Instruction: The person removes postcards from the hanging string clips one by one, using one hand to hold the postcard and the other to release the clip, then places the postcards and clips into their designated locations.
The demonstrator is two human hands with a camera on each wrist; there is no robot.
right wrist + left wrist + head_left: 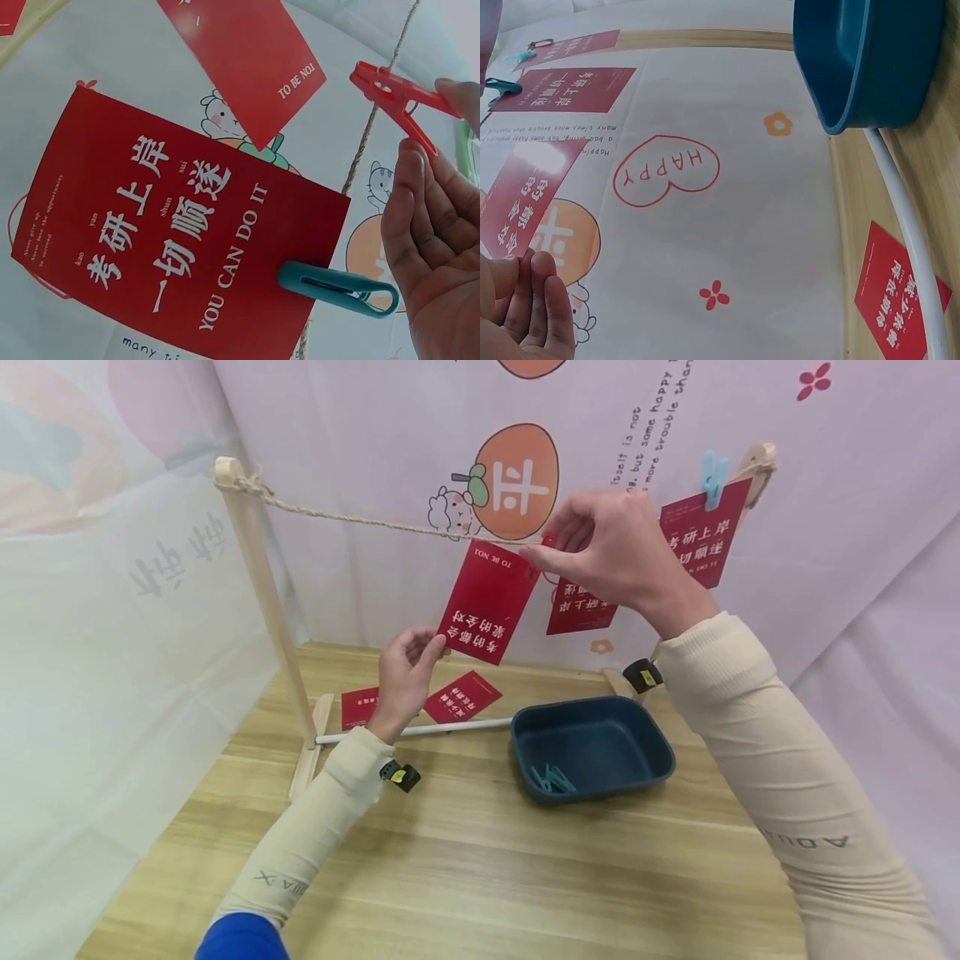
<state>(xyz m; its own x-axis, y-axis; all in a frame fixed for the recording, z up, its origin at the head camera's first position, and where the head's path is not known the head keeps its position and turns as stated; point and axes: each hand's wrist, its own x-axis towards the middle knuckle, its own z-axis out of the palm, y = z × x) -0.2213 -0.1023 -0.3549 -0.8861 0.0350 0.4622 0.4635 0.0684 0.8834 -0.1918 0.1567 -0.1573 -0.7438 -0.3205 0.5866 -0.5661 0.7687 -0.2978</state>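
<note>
My left hand (407, 672) pinches a red card (491, 602) with white lettering by its lower left corner; the card's upper edge is up by the rope (360, 524). At that height my right hand (618, 552) pinches the handles of a red clothespin (411, 96) between thumb and fingers. In the right wrist view the clothespin is in front of the rope, apart from the card. A second red card (180, 232) hangs beside it from a teal clothespin (337, 288). Farther right, a light blue clothespin (714, 481) holds another card (708, 531).
A dark blue basin (592, 789) with several teal clothespins (553, 779) stands on the wooden table (480, 877). Two red cards (463, 696) lie near the white rod (465, 725). Wooden posts (258, 577) bear the rope before a printed cloth.
</note>
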